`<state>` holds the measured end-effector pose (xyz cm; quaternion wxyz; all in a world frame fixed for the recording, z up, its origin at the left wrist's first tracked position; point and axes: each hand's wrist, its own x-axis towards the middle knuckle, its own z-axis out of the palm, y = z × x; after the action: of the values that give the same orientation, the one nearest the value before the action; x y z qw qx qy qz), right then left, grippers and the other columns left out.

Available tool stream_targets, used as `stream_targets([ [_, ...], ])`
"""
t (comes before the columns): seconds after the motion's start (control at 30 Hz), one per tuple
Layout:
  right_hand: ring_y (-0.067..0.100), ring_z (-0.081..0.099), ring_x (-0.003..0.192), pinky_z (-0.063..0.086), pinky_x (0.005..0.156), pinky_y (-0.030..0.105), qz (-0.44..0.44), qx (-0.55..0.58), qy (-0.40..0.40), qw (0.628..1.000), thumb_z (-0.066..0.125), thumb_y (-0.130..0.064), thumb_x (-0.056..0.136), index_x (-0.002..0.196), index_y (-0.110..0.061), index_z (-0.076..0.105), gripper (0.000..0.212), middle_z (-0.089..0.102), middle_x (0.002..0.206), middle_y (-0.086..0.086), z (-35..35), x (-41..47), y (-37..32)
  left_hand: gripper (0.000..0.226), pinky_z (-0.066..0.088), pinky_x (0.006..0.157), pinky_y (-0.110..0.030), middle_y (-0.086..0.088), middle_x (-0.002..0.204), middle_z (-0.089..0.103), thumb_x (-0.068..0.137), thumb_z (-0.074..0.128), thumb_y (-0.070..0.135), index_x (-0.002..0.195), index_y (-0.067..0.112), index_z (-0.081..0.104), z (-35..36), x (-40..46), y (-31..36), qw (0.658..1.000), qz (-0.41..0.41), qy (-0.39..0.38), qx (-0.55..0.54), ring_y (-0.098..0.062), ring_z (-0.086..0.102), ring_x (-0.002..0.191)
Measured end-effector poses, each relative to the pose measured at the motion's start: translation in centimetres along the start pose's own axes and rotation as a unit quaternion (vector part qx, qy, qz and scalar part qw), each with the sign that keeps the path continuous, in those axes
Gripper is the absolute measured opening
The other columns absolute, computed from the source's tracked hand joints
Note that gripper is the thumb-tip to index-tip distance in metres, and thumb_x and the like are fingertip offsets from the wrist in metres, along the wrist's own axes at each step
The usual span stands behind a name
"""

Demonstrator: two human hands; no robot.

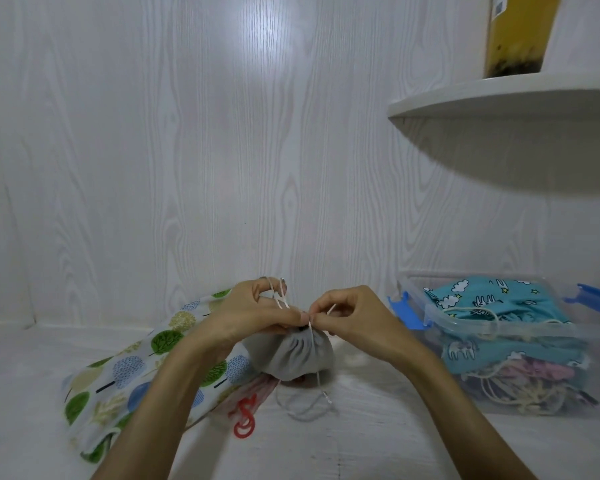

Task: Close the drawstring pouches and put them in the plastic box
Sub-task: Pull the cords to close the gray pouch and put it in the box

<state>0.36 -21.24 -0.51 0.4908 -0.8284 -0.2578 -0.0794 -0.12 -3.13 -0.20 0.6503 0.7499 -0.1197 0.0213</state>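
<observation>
A small grey drawstring pouch [291,356] stands on the white surface in the middle, its mouth gathered tight. My left hand [257,313] pinches its white cord [280,299], which loops over the fingers. My right hand [347,318] pinches the same cord just above the gathered mouth. A loose grey cord end [309,407] trails in front of the pouch. To the right sits the clear plastic box [520,332] with blue clips, holding a teal cloud-print pouch [482,299] on top of other pouches.
A tree-print pouch [129,379] lies on the left under my left forearm. A pink striped pouch with a red cord [245,419] pokes out beneath the grey one. A white shelf [499,98] juts out above the box. A white wood-grain wall stands close behind.
</observation>
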Motion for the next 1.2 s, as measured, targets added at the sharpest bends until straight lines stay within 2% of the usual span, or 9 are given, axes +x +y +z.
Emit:
stream_targets([
  [0.1, 0.01, 0.047, 0.057, 0.039, 0.054, 0.012, -0.003, 0.002, 0.013, 1.0, 0.066, -0.007, 0.078, 0.069, -0.022, 0.071, 0.018, 0.061, 0.063, 0.001, 0.1, 0.1, 0.0, 0.038, 0.057, 0.072, -0.03, -0.013, 0.072, 0.074, 0.061, 0.083, 0.0, 0.084, 0.013, 0.055, 0.1, 0.2, 0.3, 0.995, 0.048, 0.063, 0.056, -0.019, 0.069, 0.068],
  [0.27, 0.005, 0.044, 0.053, 0.038, 0.052, 0.012, -0.017, -0.002, 0.046, 0.999, 0.069, -0.006, 0.075, 0.071, -0.016, 0.072, 0.011, 0.058, 0.057, -0.007, 0.4, 0.3, 0.1, 0.023, 0.053, 0.064, -0.025, -0.004, 0.064, 0.073, 0.061, 0.077, 0.004, 0.08, 0.015, 0.07, 1.1, 0.4, -0.2, 0.979, 0.114, 0.127, 0.111, -0.012, 0.066, 0.059],
  [0.37, 0.001, 0.047, 0.051, 0.04, 0.053, 0.01, -0.036, -0.011, 0.072, 0.997, 0.071, -0.008, 0.077, 0.074, -0.017, 0.073, 0.009, 0.062, 0.06, -0.009, 0.4, 0.4, 0.1, 0.013, 0.057, 0.068, -0.023, 0.0, 0.069, 0.074, 0.068, 0.077, 0.006, 0.077, 0.015, 0.076, 1.6, 0.7, -0.7, 0.972, 0.133, 0.161, 0.108, -0.011, 0.071, 0.067],
  [0.47, 0.003, 0.056, 0.057, 0.043, 0.056, 0.009, -0.017, 0.004, 0.048, 0.999, 0.072, -0.022, 0.082, 0.082, -0.021, 0.075, 0.004, 0.071, 0.07, -0.007, -0.1, 0.3, 0.0, 0.007, 0.055, 0.065, -0.021, -0.003, 0.074, 0.074, 0.072, 0.08, 0.017, 0.079, 0.014, 0.078, 1.3, 0.9, -1.0, 0.97, 0.153, 0.153, 0.111, -0.012, 0.071, 0.069],
  [0.6, 0.004, 0.066, 0.068, 0.048, 0.066, 0.014, 0.075, 0.051, -0.011, 0.996, 0.062, -0.035, 0.087, 0.093, -0.018, 0.074, 0.021, 0.074, 0.08, -0.006, -0.7, 0.4, 0.1, 0.017, 0.059, 0.067, -0.036, -0.004, 0.073, 0.073, 0.067, 0.082, 0.033, 0.073, 0.017, 0.078, 0.6, 0.9, -1.3, 0.966, 0.156, 0.165, 0.126, -0.018, 0.071, 0.068],
  [0.8, 0.009, 0.063, 0.073, 0.047, 0.072, 0.023, 0.106, 0.129, -0.004, 0.986, 0.06, -0.035, 0.089, 0.1, -0.018, 0.074, 0.024, 0.072, 0.087, -0.003, 0.0, 0.6, 0.6, 0.016, 0.054, 0.062, -0.028, 0.004, 0.066, 0.069, 0.064, 0.083, 0.04, 0.063, 0.025, 0.075, 0.6, 0.5, -1.1, 0.946, 0.173, 0.196, 0.19, -0.009, 0.065, 0.063],
  [0.93, 0.004, 0.064, 0.065, 0.048, 0.066, 0.017, 0.114, 0.138, 0.013, 0.984, 0.065, -0.028, 0.086, 0.093, -0.015, 0.076, 0.018, 0.074, 0.084, -0.001, 0.0, 0.5, 0.6, 0.01, 0.058, 0.069, -0.039, 0.003, 0.062, 0.071, 0.067, 0.082, 0.036, 0.065, 0.028, 0.076, 0.5, 0.5, -1.1, 0.952, 0.159, 0.171, 0.199, -0.013, 0.068, 0.063],
  [1.1, 0.0, 0.063, 0.059, 0.046, 0.058, 0.01, 0.022, -0.06, 0.12, 0.991, 0.067, -0.025, 0.086, 0.086, -0.02, 0.074, 0.009, 0.069, 0.074, -0.011, -0.3, 0.8, 0.4, 0.013, 0.055, 0.084, -0.046, 0.007, 0.076, 0.075, 0.071, 0.077, 0.038, 0.079, 0.027, 0.079, -0.4, 0.5, -1.1, 0.965, 0.158, 0.063, 0.197, -0.013, 0.071, 0.081],
  [1.2, 0.002, 0.059, 0.073, 0.043, 0.064, 0.013, -0.052, -0.189, 0.185, 0.963, 0.06, -0.031, 0.089, 0.087, -0.026, 0.068, 0.01, 0.064, 0.083, -0.014, -1.0, 0.8, 0.6, 0.015, 0.055, 0.077, -0.045, 0.007, 0.076, 0.074, 0.071, 0.071, 0.049, 0.076, 0.036, 0.076, -1.5, 0.7, -0.9, 0.959, 0.164, 0.082, 0.216, -0.014, 0.069, 0.078],
])
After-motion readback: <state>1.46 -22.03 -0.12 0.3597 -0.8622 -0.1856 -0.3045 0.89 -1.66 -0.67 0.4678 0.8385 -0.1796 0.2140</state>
